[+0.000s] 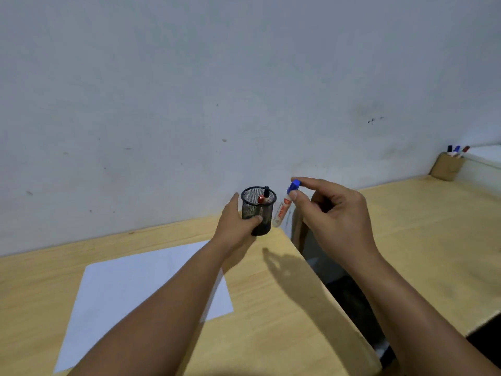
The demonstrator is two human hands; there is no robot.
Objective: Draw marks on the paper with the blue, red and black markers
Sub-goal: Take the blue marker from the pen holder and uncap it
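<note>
A white sheet of paper [130, 291] lies on the wooden table [271, 308] in front of me, partly under my left forearm. My left hand [235, 226] grips a black mesh pen cup [259, 210] near the table's far right corner. Inside the cup stand a red marker [260, 198] and a black marker [266, 191]. My right hand [333, 213] pinches the blue cap end of a blue marker [284, 204], which hangs nearly upright just right of the cup, outside it.
A grey wall rises right behind the table. A dark gap [333, 280] separates this table from a second wooden table [433, 240] on the right. A brown holder [447, 166] with three more markers stands at the far right.
</note>
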